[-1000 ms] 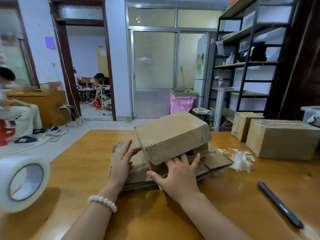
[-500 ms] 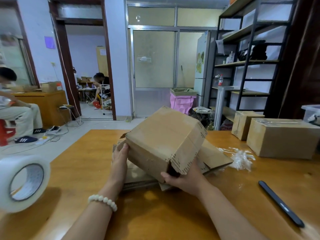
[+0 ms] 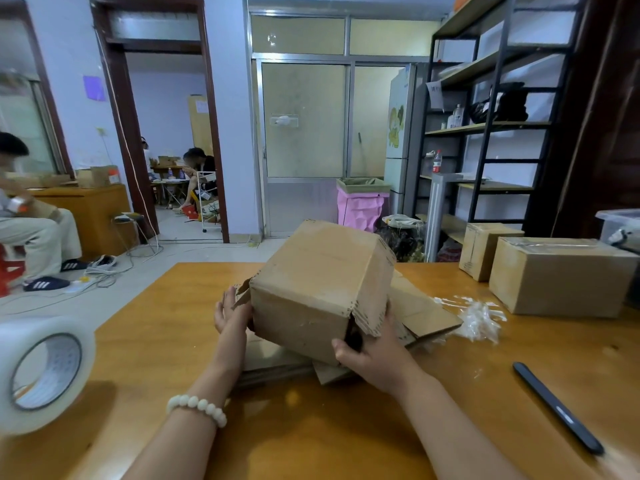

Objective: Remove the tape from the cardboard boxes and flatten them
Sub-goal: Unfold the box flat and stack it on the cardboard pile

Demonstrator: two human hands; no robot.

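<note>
The cardboard box (image 3: 311, 289) sat tilted over a stack of flattened cardboard (image 3: 424, 311) on the wooden table (image 3: 311, 431), held between both hands. The left hand (image 3: 230, 315) pressed straight fingers against its left side (a torn flap stuck out there), while the right hand (image 3: 372, 358) gripped the lower right corner, thumb curled onto the front.

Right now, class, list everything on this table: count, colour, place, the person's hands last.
table: one, orange-brown, foreground
held box: one, brown, centre, tilted
flat cardboard: stack, brown, under held box
other boxes: two, brown, far right
tape roll: one, whitish, near left
peeled tape: one wad, clear, right of cardboard
slim tool: one, black, near right
bracelet: one, white, left wrist
left hand: one, flat against box's left side
right hand: one, gripping box's lower right corner
</note>
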